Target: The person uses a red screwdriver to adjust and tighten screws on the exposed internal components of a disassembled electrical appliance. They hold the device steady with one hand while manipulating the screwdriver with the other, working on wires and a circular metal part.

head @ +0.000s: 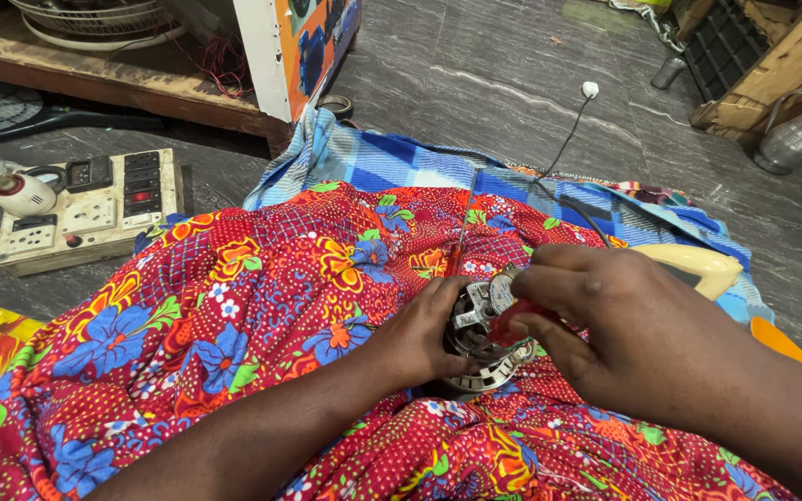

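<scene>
Resting between both hands' fingers (438,306): metal motor (480,334).

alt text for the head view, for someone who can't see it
Two bare hands work on a small round metal motor part over a red floral cloth: the left hand steadies it while the right hand holds a red-handled tool against it. A switchboard with sockets lies on the grey stone floor to the left.
</scene>
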Available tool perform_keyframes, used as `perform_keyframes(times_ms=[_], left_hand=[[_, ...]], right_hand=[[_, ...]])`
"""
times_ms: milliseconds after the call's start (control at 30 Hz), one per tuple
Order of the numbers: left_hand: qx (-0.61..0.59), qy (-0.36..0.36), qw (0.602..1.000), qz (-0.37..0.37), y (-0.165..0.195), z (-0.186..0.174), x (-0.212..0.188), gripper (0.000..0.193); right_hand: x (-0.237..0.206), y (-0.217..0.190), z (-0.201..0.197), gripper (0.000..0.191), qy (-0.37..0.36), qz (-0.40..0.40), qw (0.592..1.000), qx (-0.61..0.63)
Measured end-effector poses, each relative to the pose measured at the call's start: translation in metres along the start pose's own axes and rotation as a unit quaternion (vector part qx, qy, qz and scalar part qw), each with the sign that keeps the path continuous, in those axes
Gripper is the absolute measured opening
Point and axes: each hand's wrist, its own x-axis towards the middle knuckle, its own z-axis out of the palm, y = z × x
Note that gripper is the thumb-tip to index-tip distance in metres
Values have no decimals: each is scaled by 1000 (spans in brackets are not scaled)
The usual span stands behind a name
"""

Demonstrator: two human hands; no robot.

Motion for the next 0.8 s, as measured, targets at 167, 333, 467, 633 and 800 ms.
perform_keyframes(times_ms=[167, 333, 467, 633, 800], left_hand=[[50, -27, 997, -52, 6, 2, 3, 111], [43, -21, 998, -34, 7, -1, 5, 113], [-24, -5, 999, 23, 6, -2, 3, 108], [-70, 0, 997, 35, 6, -3, 2, 98], [-68, -24, 996, 52, 10, -8, 1, 84]], right_hand=[[14, -3, 25, 20, 59, 106, 911, 394], [14, -1, 57, 28, 197, 55, 839, 504], [13, -2, 64, 30, 210, 54, 858, 465], [20, -8, 64, 33, 228, 80, 846, 476], [30, -7, 67, 34, 234, 96, 841, 479]])
